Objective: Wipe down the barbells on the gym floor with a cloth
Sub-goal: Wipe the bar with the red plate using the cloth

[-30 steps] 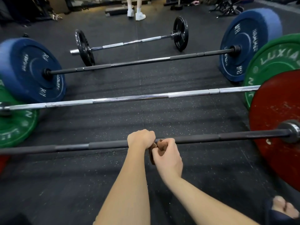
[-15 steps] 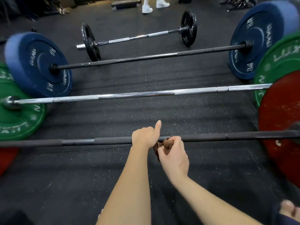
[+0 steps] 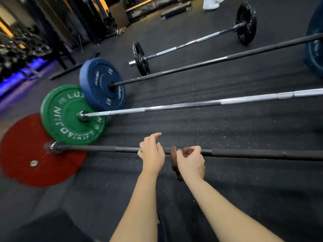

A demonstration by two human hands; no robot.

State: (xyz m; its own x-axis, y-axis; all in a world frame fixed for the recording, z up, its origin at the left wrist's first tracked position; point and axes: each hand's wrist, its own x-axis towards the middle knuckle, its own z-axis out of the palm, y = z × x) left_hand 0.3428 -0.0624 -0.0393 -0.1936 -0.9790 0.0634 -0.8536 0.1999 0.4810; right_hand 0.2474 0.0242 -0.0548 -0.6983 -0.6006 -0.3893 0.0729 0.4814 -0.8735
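Note:
The nearest barbell is a black bar (image 3: pixel 262 152) with a red plate (image 3: pixel 26 154) at its left end. My right hand (image 3: pixel 191 161) grips a brown cloth (image 3: pixel 174 163) wrapped around this bar near its middle. My left hand (image 3: pixel 152 152) hovers over the same bar just left of the cloth, its fingers loosened and raised, holding nothing. Beyond lie a chrome bar (image 3: pixel 192 103) with a green plate (image 3: pixel 70 116), a black bar (image 3: pixel 201 64) with a blue plate (image 3: pixel 103 86), and a small barbell (image 3: pixel 192 42) with black plates.
Dark rubber flooring (image 3: pixel 227 189) covers the area. Racks and gym equipment (image 3: pixel 52 32) line the far left wall. A person's white shoes (image 3: pixel 212 2) stand at the far top. A low step platform (image 3: pixel 176 9) lies at the back.
The view has swung left, showing the plates at the left ends. My left hand has let go of the bar and lifted its fingers. My right hand still holds the cloth on the bar.

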